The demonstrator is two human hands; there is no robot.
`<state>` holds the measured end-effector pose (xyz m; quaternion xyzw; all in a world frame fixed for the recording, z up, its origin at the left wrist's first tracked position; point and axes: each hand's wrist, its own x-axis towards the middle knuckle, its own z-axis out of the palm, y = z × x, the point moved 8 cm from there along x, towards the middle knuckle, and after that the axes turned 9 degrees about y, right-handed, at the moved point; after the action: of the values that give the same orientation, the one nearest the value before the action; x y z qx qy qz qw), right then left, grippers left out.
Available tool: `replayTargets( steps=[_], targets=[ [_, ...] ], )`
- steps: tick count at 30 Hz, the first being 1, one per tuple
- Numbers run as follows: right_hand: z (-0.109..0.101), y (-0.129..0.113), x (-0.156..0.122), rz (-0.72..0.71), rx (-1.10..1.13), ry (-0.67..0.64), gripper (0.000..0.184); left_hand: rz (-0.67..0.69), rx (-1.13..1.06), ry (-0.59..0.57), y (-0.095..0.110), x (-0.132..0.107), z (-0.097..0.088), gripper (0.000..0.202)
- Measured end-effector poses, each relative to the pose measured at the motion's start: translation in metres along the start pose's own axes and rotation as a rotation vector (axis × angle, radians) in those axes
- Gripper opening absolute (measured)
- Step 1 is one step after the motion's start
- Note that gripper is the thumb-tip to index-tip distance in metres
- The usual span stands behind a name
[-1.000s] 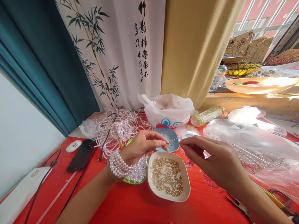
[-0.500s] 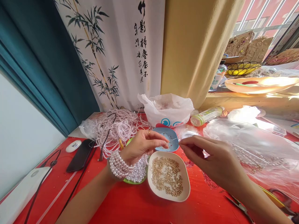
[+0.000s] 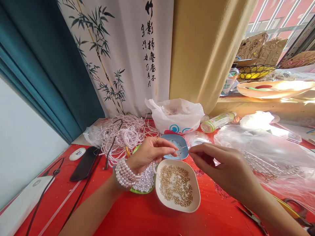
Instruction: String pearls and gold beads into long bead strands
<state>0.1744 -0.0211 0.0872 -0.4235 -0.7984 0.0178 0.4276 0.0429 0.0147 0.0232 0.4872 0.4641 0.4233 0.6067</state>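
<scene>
Thumb and forefinger of my left hand [image 3: 149, 153] pinch a small cluster of gold beads [image 3: 176, 152]. Several strands of pearl beads [image 3: 125, 173] wrap that wrist. From the cluster, a thin thread [image 3: 183, 148] runs across to my right hand [image 3: 221, 160], whose fingertips are closed on its end. Below both hands sits a white dish [image 3: 180, 210] of loose gold beads [image 3: 185, 196]. Behind the fingers lies a blue dish [image 3: 184, 144] with tiny pieces in it. A green bowl [image 3: 140, 192] of white pearl beads [image 3: 147, 180] is partly hidden under my left hand.
Strung pearl strands [image 3: 128, 131] heap at the back left, near a black phone [image 3: 85, 164]. A white plastic bag [image 3: 177, 114] stands at the back. Clear plastic bags [image 3: 265, 147] cover the right side. Pliers [image 3: 253, 218] and yellow-handled scissors [image 3: 292, 211] lie by my right forearm.
Both hands stay almost in place. The bead cluster at my left fingertips has shifted slightly, and more beading hangs below them.
</scene>
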Motion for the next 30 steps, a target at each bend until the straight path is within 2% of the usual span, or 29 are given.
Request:
replayTargets(
  steps=[9,22,30],
  targets=[
    [0.0047,0.004,-0.0027,0.023,0.034,-0.056,0.01,0.01,0.013,-0.008,0.0002,-0.001,0.0,0.012],
    [0.0065,0.0063,0.0005,0.049,0.041,-0.062,0.01,0.06,0.033,-0.028,0.0023,-0.0006,0.0012,0.01],
    [0.006,0.0053,-0.0012,0.033,0.027,-0.063,0.01,0.075,0.055,0.004,0.0028,-0.0005,-0.0015,0.014]
  ],
)
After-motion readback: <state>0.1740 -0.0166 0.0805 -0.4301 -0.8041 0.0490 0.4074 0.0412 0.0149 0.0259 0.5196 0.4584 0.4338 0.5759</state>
